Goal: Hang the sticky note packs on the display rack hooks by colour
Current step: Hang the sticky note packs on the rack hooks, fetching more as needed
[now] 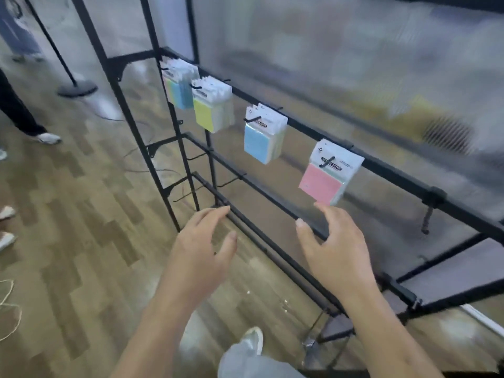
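— What can't you make out from here?
— The panel behind the rack's top rail (387, 167) is a blur, and the print on the pack headers is too smeared to read. The farthest packs (178, 88) on that rail look mixed in colour, but I can't sort them.
— And the hands?
— Both bare, fingers spread, holding nothing. The left hand (201, 249) hovers well below the rail. The right hand (335, 249) is just under the pink pack (323, 181) hanging from it, and I can't tell whether a fingertip touches it. The blue pack (260, 141) and yellow pack (206, 114) hang farther along the rail.
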Tool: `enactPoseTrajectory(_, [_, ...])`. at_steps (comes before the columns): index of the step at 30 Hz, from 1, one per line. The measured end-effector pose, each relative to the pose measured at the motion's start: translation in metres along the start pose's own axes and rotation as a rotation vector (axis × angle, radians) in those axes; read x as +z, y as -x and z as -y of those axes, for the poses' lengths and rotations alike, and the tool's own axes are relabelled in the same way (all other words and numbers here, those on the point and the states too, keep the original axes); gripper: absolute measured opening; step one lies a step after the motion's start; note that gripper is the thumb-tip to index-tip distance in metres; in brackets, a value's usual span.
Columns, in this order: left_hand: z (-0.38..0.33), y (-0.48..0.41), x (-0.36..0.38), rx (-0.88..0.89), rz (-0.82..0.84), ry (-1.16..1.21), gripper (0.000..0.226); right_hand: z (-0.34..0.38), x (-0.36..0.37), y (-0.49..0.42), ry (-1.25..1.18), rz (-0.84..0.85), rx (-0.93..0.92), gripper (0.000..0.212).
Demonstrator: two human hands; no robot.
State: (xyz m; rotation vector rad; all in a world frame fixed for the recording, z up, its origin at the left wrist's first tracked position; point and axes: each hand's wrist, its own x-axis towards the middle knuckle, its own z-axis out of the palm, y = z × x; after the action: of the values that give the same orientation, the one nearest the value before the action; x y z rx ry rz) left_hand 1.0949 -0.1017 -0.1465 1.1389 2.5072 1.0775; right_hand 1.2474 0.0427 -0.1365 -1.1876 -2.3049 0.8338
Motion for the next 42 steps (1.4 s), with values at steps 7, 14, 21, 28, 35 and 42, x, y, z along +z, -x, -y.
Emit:
enactPoseTrajectory(7, [0.004,-0.123,0.016,0.076,0.137,0.042,0.050,0.010,0.029,-0.077,-0.075,-0.269,0.191,0.024])
enactPoseTrajectory(14, [0.010,-0.221,0.027,0.061,0.218,0.140,0.065,0.013,0.039,-0.107,-0.192,-0.535,0.486,0.049])
enactPoseTrajectory(21, [0.018,-0.280,0.037,0.046,0.355,0.335,0.050,0.027,0.056,-0.123,-0.443,-0.770,0.693,0.051])
enactPoseTrajectory(28, [0.042,-0.299,0.033,0.032,0.360,0.404,0.021,0.037,0.075,-0.129,-0.421,-0.890,0.805,0.043])
enactPoseTrajectory(35, [0.041,-0.301,0.027,0.079,0.476,0.459,0.020,0.051,0.085,-0.128,-0.414,-0.960,0.763,0.029])
enactPoseTrajectory(42, [0.041,-0.294,0.013,0.146,0.606,0.596,0.026,0.057,0.087,-0.124,-0.388,-0.902,0.710,0.011])
